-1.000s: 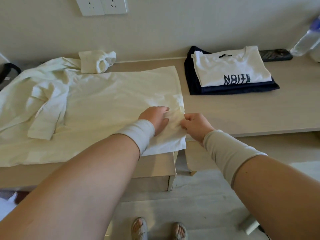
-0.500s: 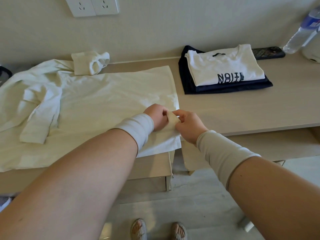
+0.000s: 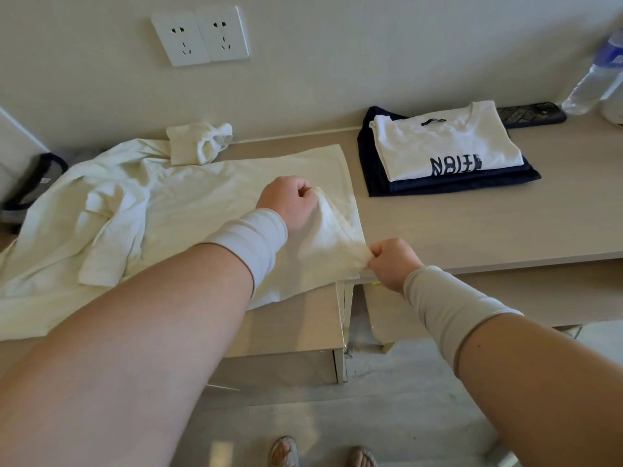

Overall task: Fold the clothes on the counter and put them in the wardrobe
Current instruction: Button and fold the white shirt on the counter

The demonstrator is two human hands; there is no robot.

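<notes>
A cream long-sleeved shirt [image 3: 188,210] lies spread across the left of the counter [image 3: 472,227], one sleeve crumpled near the wall. My left hand [image 3: 290,200] grips the shirt's bottom hem and lifts it off the surface. My right hand [image 3: 392,261] pinches the same hem at the near corner by the counter's front edge. The hem stretches between the two hands. Further right sits a folded white T-shirt [image 3: 445,143] with dark lettering on top of a folded navy garment [image 3: 381,183].
A dark phone [image 3: 532,113] and a clear water bottle [image 3: 596,79] stand at the back right by the wall. Two wall sockets [image 3: 202,35] are above the shirt. A dark bag strap [image 3: 33,183] shows at far left. My sandalled feet [image 3: 320,453] are below.
Both hands were together on the hem's near corner. My left hand has slid along the hem away from me and raised it, while my right hand stays pinching the corner.
</notes>
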